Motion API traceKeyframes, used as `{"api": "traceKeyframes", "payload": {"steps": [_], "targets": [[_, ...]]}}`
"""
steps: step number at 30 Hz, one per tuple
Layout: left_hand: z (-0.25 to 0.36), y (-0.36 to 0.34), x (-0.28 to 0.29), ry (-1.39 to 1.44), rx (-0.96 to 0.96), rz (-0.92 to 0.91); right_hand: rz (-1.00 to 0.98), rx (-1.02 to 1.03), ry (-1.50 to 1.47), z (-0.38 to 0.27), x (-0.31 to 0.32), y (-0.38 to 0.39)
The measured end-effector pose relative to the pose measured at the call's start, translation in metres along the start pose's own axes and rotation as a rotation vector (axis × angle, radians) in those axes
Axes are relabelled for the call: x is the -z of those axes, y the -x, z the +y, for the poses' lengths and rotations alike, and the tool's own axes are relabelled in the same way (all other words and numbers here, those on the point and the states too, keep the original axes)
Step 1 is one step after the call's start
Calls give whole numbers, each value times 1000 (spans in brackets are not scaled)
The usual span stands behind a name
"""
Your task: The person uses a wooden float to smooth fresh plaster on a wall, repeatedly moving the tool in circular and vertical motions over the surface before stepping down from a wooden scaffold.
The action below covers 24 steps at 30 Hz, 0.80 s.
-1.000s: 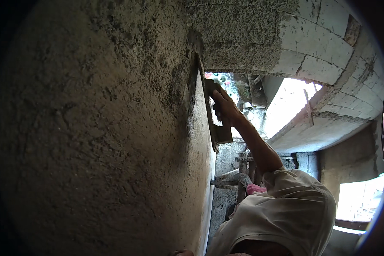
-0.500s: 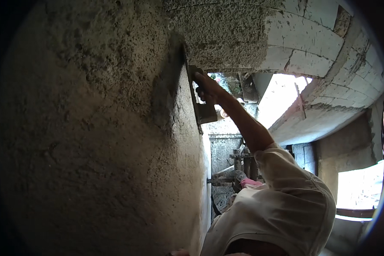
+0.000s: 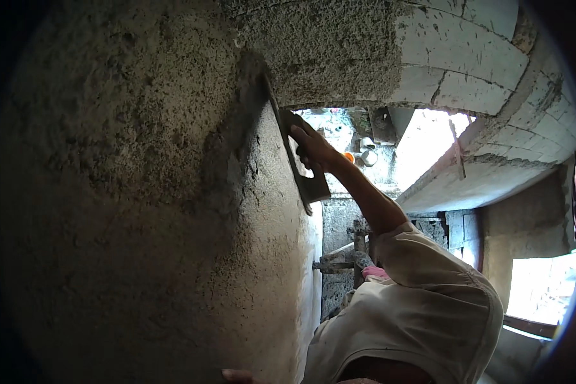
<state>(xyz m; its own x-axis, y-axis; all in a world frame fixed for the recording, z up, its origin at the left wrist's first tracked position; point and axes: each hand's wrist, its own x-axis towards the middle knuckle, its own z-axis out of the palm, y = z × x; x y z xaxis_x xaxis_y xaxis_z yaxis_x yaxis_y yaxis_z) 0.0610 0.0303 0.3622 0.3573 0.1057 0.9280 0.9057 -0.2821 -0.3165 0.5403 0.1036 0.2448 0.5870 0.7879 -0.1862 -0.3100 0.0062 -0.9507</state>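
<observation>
My right hand [image 3: 313,147] is closed round the handle of a plastering trowel [image 3: 313,187]. The trowel's long flat blade is seen nearly edge-on, its face turned to the grey plastered wall [image 3: 166,256] on the left. Beside the blade's upper part lies a darker patch of wet-looking mortar [image 3: 227,150]. Rough, pitted plaster covers the upper wall, while the surface below the trowel looks smoother. Only a little of my left hand [image 3: 237,376] shows at the lower edge, close to the wall; how its fingers are held is hidden.
Ahead, rough mortar [image 3: 333,57] partly covers a wall of pale blocks [image 3: 457,89]. Far below, containers [image 3: 368,153] stand on a bright floor. Wooden scaffold pieces [image 3: 339,264] are beneath my arm. A bright window opening [image 3: 544,288] is at the right.
The trowel and my right hand have shifted slightly down, the blade tilting a little more. My left hand has moved left along the lower edge. The view has shifted slightly.
</observation>
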Motion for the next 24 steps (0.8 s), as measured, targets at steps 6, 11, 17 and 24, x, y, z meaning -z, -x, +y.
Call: {"api": "traceKeyframes", "payload": {"steps": [6, 11, 17, 24], "targets": [[16, -20, 3, -28, 19, 99, 284, 350, 699, 115, 88, 68], [17, -16, -2, 0, 45, 140, 206, 205, 475, 100, 116, 128], [25, -17, 2, -65, 59, 83, 146, 69, 608, 79, 134, 147], [54, -43, -18, -257, 80, 23, 199, 466, 534, 152, 153, 45]]}}
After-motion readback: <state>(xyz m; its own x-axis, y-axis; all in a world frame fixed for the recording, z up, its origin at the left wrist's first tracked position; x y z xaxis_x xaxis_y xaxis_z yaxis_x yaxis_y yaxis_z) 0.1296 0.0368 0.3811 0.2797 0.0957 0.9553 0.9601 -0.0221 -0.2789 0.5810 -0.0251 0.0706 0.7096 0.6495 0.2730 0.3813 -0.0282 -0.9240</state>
